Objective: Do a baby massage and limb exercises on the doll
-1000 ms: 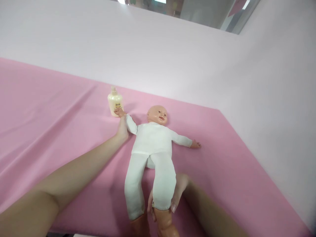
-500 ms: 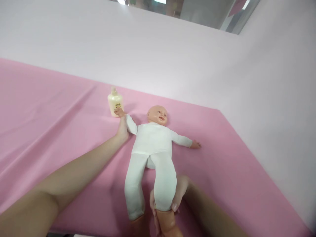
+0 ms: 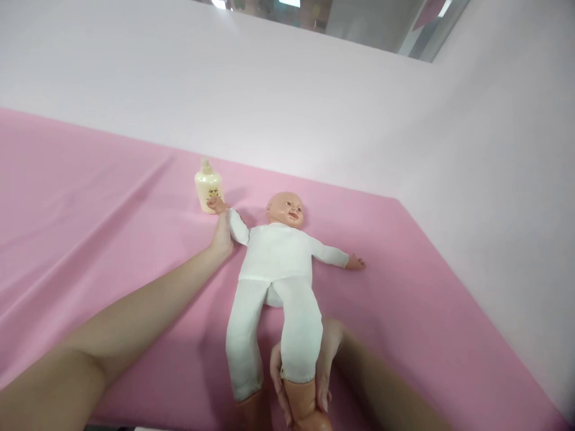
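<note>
A baby doll (image 3: 281, 251) in a white cloth suit lies on its back on the pink surface, head away from me and arms spread. At its left-side arm in the picture, my left hand (image 3: 222, 234) is closed around the forearm from below. The doll's small hand sticks out above mine, in front of a cream pump bottle (image 3: 209, 187). Lower down, my right hand (image 3: 327, 359) wraps the doll's other-side lower leg from behind, near the trouser cuff. My fingers show on both sides of that leg; the palm is hidden.
The pink cover (image 3: 112, 197) spreads under everything, with folds at the left. A white wall (image 3: 278, 108) rises behind it and along the right side. A window (image 3: 350, 27) is set in the wall at the top.
My right thumb has shifted slightly down along the doll's leg toward the ankle. My left hand, the doll and the bottle look almost the same.
</note>
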The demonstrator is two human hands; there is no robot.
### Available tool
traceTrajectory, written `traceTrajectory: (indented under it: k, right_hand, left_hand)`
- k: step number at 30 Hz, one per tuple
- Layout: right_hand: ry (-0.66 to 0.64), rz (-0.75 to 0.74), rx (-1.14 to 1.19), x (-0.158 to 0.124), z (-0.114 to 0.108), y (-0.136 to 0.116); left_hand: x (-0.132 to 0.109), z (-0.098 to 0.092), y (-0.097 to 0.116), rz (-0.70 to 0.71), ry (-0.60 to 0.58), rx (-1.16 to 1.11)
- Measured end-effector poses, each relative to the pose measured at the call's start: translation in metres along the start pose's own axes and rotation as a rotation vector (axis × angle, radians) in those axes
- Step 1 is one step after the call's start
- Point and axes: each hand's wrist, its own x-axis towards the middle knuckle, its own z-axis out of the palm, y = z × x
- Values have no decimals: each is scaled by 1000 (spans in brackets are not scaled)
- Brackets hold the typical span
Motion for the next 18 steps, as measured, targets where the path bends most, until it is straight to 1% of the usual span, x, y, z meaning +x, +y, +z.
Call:
traceTrajectory:
  k: [2, 4, 6, 9, 11, 13, 15, 18]
  right_hand:
    - [23, 25, -11, -2, 2, -3]
    - [13, 47, -22, -4, 3, -6]
    - [13, 32, -24, -6, 3, -9]
    - [59, 11, -42, -8, 4, -17]
    - [78, -42, -59, -10, 6, -24]
    - [127, -138, -63, -13, 10, -30]
    - [215, -238, -55, -14, 15, -35]
    - [375, -366, -42, -15, 25, -38]
  left_hand:
    - [0, -1, -1, 20, -10, 37]
    - [-2, -2, -2, 54, -26, 101]
    - [-4, -2, -3, 86, -43, 175]
    - [-8, -1, -3, 147, -85, 269]
    - [-12, -1, -3, 208, -129, 326]
    - [-16, -1, -4, 275, -185, 400]
    - [-21, -3, -5, 345, -263, 520]
    - [-28, -6, -5, 458, -431, 737]
